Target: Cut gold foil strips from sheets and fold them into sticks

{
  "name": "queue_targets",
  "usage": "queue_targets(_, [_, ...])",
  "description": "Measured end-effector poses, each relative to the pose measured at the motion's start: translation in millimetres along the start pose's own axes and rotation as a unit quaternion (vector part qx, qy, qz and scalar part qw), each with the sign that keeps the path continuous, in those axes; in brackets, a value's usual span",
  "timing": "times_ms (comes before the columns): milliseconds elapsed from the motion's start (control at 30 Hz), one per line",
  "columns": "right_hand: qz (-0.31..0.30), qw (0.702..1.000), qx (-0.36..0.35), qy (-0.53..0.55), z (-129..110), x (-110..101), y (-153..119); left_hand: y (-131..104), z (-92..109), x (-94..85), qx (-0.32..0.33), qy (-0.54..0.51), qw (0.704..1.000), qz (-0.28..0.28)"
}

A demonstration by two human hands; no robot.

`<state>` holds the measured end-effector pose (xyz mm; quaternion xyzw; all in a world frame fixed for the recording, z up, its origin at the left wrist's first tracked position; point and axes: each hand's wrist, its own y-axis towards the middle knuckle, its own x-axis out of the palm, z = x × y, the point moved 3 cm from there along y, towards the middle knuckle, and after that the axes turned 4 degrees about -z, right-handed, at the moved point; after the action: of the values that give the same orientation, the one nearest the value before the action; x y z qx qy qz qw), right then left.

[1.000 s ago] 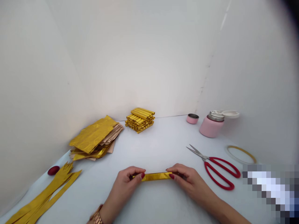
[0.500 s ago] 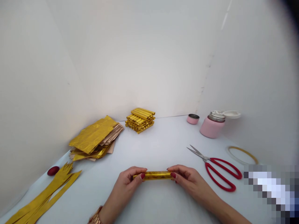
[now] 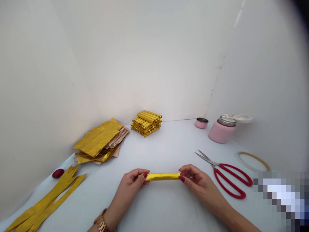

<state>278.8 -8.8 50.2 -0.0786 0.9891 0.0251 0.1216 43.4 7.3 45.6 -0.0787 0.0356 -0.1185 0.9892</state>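
A slim roll of shiny gold paper (image 3: 163,176) lies level between my hands, just above or on the table; the gap cannot be made out. My left hand (image 3: 132,185) pinches its left end between thumb and fingers. At the other end, the thumb and forefinger of my right hand (image 3: 199,185) close on the tip. Beyond them, a criss-cross stack of similar gold rolls (image 3: 146,124) stands against the back wall. To the left lies a pile of gold paper sheets (image 3: 98,138) with brownish undersides, and nearer are several cut gold strips (image 3: 50,203).
Red-handled scissors (image 3: 222,170) lie to the right of my right hand. Behind them stand a pink jar (image 3: 221,131) with its white lid flipped up and a pink cap (image 3: 201,122). A roll of tape (image 3: 254,161) is at the right; a dark red oval object (image 3: 58,173) sits left.
Both hands have raised the gold roll slightly in view, and it has turned to a brighter face. My right fingers have shifted out to its very end. The whole view has shifted a little.
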Motion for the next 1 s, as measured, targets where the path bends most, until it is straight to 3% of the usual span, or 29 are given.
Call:
queue_targets(133, [-0.004, 1.000, 0.021, 0.013, 0, 0, -1, 2, -4, -2.0, -0.002, -0.015, 1.000, 0.015])
queue_targets(333, [-0.018, 0.998, 0.058, 0.016, 2, 4, 0, 0, -3, 2.7, 0.023, -0.002, 1.000, -0.017])
queue_targets(533, [0.007, 0.993, 0.088, 0.078, 11, -4, 2, 2, -3, -0.5, 0.124, 0.022, 0.992, 0.004])
queue_targets(667, [0.002, 0.990, 0.112, 0.088, 14, -6, 3, 2, -6, -2.3, 0.145, 0.073, 0.986, 0.021])
queue_targets(1000, [0.009, 0.989, 0.120, 0.090, 13, -5, 5, 4, -6, -3.7, 0.109, 0.026, 0.994, 0.014])
